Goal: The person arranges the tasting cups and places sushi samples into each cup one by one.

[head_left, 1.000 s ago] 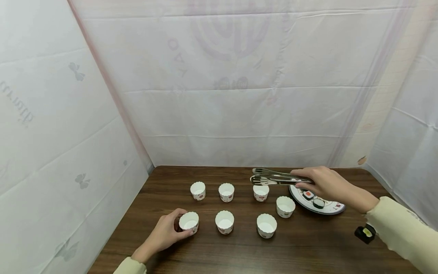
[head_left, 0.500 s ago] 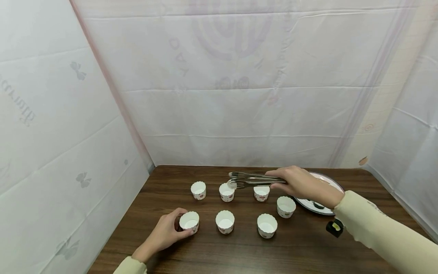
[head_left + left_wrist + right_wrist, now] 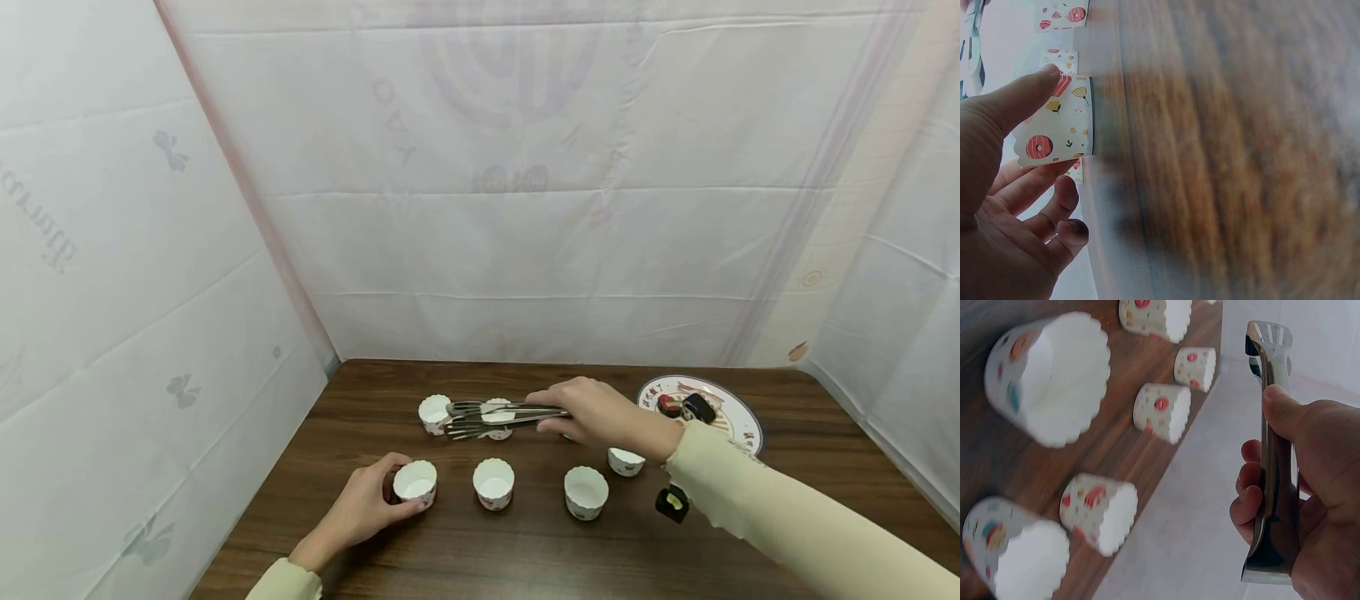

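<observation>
Pinching a patterned paper cup (image 3: pixel 415 481) by its sides with the left hand (image 3: pixel 363 504), on the wooden table (image 3: pixel 525 558). Holding metal tongs (image 3: pixel 1277 506) in the right hand (image 3: pixel 596 411), with tips above the far cups (image 3: pixel 432 408) forward of the left hand, and with a plate (image 3: pixel 742 417) of sushi pieces (image 3: pixel 699 408) beyond the right sleeve (image 3: pixel 738 483).

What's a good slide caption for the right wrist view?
The right hand grips metal tongs, with patterned paper cups standing on the wooden table beyond.

Left fingers (image 3: pixel 1066 191) curl and right fingers (image 3: pixel 1247 503) grip, the right arm (image 3: pixel 795 500) stretched inward.
</observation>
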Available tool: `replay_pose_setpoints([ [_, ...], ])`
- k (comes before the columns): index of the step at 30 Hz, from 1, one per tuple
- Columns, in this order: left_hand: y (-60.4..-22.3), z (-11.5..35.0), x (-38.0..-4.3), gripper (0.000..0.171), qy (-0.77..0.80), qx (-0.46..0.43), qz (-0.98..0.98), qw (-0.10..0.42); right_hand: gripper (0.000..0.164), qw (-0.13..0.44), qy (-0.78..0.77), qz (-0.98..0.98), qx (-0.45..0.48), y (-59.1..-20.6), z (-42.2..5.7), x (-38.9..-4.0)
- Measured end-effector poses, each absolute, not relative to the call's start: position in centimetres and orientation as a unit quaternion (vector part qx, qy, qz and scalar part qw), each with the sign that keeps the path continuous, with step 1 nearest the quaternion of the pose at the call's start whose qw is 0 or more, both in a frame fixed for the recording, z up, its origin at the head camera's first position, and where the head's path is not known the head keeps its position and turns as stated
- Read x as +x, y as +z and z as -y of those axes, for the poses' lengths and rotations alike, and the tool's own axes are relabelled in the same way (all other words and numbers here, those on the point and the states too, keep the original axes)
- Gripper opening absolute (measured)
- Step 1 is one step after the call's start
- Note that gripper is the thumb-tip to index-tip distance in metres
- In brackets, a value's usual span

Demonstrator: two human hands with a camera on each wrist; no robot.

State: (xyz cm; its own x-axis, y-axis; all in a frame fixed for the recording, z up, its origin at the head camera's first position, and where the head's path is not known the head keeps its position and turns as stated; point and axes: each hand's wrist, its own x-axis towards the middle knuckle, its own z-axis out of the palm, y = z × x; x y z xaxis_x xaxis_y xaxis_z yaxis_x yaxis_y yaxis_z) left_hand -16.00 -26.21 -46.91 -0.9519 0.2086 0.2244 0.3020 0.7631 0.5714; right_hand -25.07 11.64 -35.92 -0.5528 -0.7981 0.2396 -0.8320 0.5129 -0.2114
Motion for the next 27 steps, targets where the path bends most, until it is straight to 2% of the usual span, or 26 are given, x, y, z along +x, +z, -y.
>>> replay_pose_setpoints([
  [12, -46.6, 26.1, -15.9, 0.053, -0.318, -0.139, 0.936, 0.059, 0.037, 0.024, 0.164, 0.846, 0.507, -36.9, -7.0, -24.0],
  [27, -46.7, 26.0, -15.9, 0.054, -0.312, -0.132, 0.939, 0.059, 0.040, 0.018, 0.152, 0.850, 0.504, -38.5, -5.8, -23.9],
])
